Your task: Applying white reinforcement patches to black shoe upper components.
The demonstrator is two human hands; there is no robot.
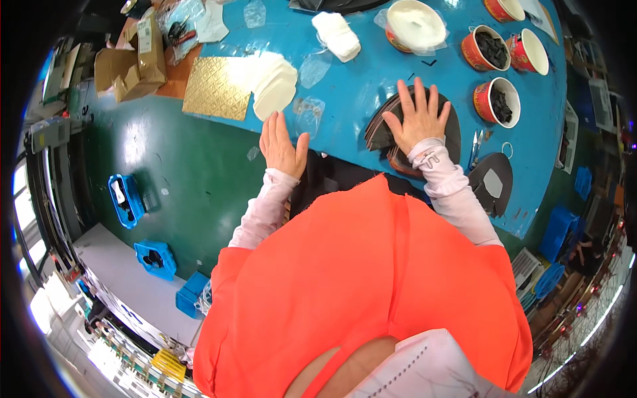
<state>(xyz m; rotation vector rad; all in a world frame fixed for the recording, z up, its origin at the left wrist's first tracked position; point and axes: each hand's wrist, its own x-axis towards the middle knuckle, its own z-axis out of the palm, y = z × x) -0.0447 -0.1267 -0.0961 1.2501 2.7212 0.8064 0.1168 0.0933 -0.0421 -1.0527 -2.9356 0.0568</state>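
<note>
My right hand [419, 118] lies with spread fingers on a fanned stack of dark, curved flat pieces [379, 131] near the table's front edge; brownish edges show along the stack. At the table's front edge, my left hand [282, 147] is stretched out with the thumb apart and nothing in it. Just beyond its fingertips is a fanned pile of white oval sheets [275, 89], partly over a gold patterned sheet [215, 86]. A small clear plastic piece [309, 114] is to the right of that hand. Small scissors [476, 147] lie right of the stack.
Red paper tubs, one with black pieces [504, 106], stand at the right of the blue table [352, 93]. A dark piece with a white patch [494, 182] lies near the right edge. A white bundle [336, 36] and a lidded tub [417, 26] are farther back; a cardboard box [133, 66] is left.
</note>
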